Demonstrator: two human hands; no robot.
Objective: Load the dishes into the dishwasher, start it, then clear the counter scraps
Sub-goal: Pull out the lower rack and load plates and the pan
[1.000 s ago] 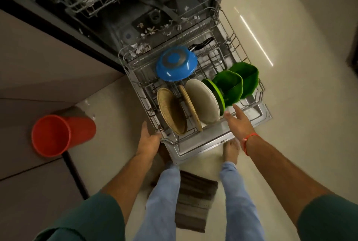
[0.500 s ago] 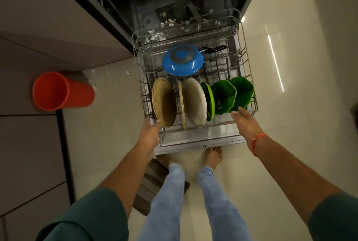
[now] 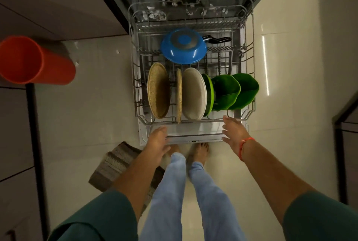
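The dishwasher's lower wire rack (image 3: 249, 105) stands pulled out over the open door (image 3: 186, 134). In it a blue pan (image 3: 183, 47) lies upside down with its black handle to the right. In front stand two tan plates (image 3: 157, 90), a cream plate (image 3: 194, 93), a green plate (image 3: 209, 93) and two green bowls (image 3: 225, 91). My left hand (image 3: 157, 139) hovers with relaxed fingers at the rack's front left corner. My right hand (image 3: 233, 131) reaches with straight fingers to the rack's front right edge. Neither holds anything.
An orange bin (image 3: 33, 60) stands on the floor at the left, next to cabinet fronts. A grey woven mat (image 3: 116, 165) lies by my bare feet. Paper-like scraps (image 3: 157, 15) lie on the rack's far end. A dark cabinet edge (image 3: 344, 116) is at the right.
The view has swung so the rack sits straight ahead. My left hand has come off the rack's front left corner and moved back a little. My right hand stays at the front right edge.
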